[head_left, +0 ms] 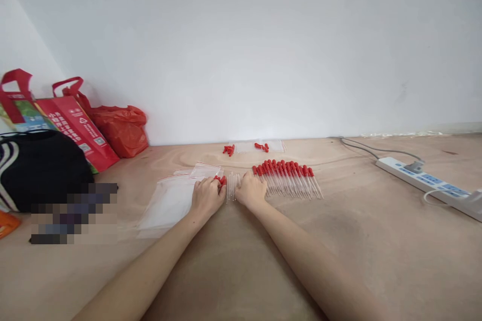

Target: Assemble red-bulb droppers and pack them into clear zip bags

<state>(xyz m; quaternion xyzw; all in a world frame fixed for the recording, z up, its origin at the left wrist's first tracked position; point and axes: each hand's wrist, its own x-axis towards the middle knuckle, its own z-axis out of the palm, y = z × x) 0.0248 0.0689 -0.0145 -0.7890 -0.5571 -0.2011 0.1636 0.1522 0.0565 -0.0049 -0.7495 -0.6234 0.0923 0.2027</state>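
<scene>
My left hand [208, 195] rests at the right edge of the clear zip bags [169, 203], fingers curled around or beside a few red rubber bulbs [222, 180]. Between the hands lie several thin clear tubes [232, 188] side by side. My right hand [251, 189] is over the right side of these tubes with its fingers bent down; whatever its fingertips touch is hidden. Just right of it, a row of droppers with red bulbs [289, 168] fans out on the wooden table [233, 271], clear stems toward me.
Near the wall lie loose red bulbs [228, 150] and a clear bag [244, 146], with more bulbs [261, 147] on it. Red bags [122, 130] and a black bag [45, 168] stand at left. A white power strip [425, 183] with cables lies at right.
</scene>
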